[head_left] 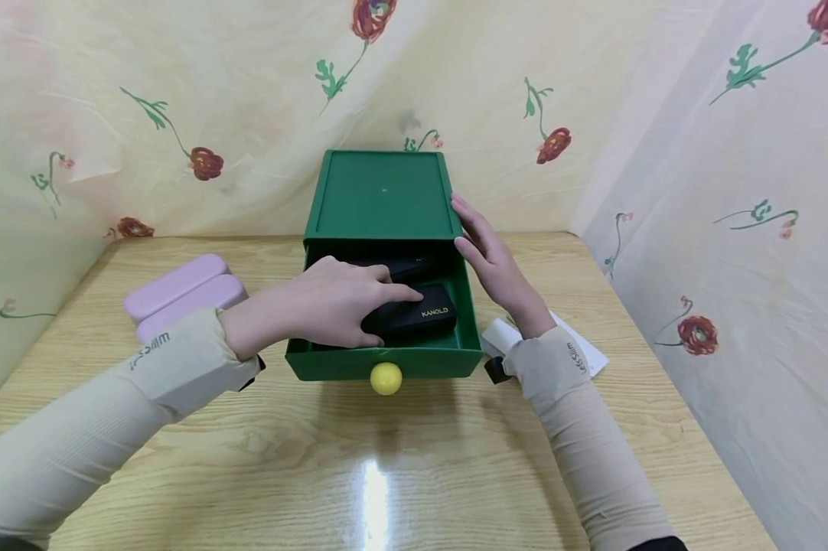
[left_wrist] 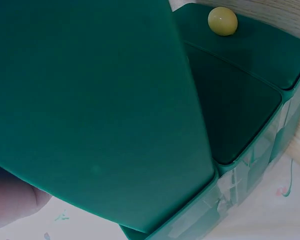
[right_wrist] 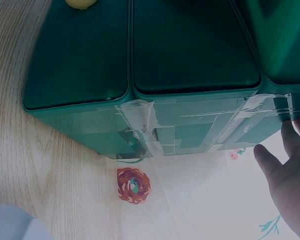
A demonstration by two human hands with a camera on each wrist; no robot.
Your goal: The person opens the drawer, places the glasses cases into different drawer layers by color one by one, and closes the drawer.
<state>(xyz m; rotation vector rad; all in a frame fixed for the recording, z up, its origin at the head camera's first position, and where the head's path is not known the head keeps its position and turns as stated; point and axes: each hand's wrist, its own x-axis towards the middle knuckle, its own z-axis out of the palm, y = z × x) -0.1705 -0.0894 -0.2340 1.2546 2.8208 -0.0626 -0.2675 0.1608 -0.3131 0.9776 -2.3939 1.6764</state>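
Observation:
A green drawer cabinet [head_left: 384,195] stands on the table with its top drawer [head_left: 428,363] pulled out. In the drawer lies a black case [head_left: 421,312] lettered "KANOLD"; another black case [head_left: 414,268] is partly visible behind it. My left hand [head_left: 334,302] reaches in and grips the front case, thumb on the near side and fingers over the top and far side. The left wrist view shows only part of this hand [left_wrist: 12,200] beyond the green drawer panel. My right hand [head_left: 500,272], fingers extended, rests against the cabinet's right side.
A pink two-part case [head_left: 187,298] lies on the table left of the cabinet. White items [head_left: 582,344] lie partly behind the right wrist. A yellow knob [head_left: 386,379] sticks out from the drawer front. Clear tape [right_wrist: 175,125] runs along the cabinet side. Flowered cloth [head_left: 249,92] hangs behind.

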